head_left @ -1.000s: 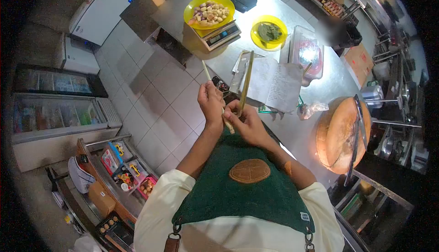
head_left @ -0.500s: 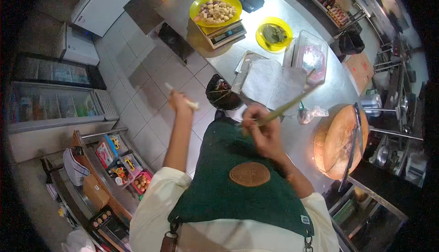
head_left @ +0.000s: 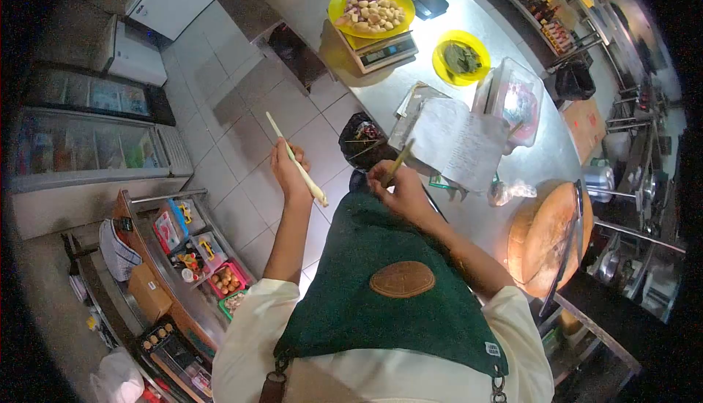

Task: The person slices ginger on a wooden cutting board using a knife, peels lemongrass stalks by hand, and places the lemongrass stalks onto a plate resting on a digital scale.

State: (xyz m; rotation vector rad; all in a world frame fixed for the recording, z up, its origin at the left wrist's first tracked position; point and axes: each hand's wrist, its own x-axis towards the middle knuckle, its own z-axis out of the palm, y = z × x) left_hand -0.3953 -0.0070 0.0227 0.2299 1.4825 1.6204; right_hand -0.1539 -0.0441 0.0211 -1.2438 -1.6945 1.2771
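My left hand (head_left: 291, 165) is closed around a pale stalk (head_left: 308, 181), which tilts with its thin tip up and its thicker root end down toward me. My right hand (head_left: 398, 187) pinches a greenish-brown leaf strip (head_left: 400, 160) near the table edge. The two hands are apart. A black bag (head_left: 362, 139) with scraps in it hangs or stands just beyond my right hand, beside the table. An open notebook (head_left: 452, 139) with handwriting lies on the metal table (head_left: 469, 216), to the right of that bag.
A yellow plate of peeled pieces (head_left: 371, 12) sits on a scale (head_left: 381, 53). Farther right are a yellow plate of leaves (head_left: 461, 59), a clear container (head_left: 517, 103) and a round chopping block (head_left: 548, 242) with a knife. A drawer with small boxes (head_left: 198, 249) is at the left.
The hands have separated, my left hand moving left with the pale stalk. The long strip in my right hand swung rightward, then back; now only a short piece shows.
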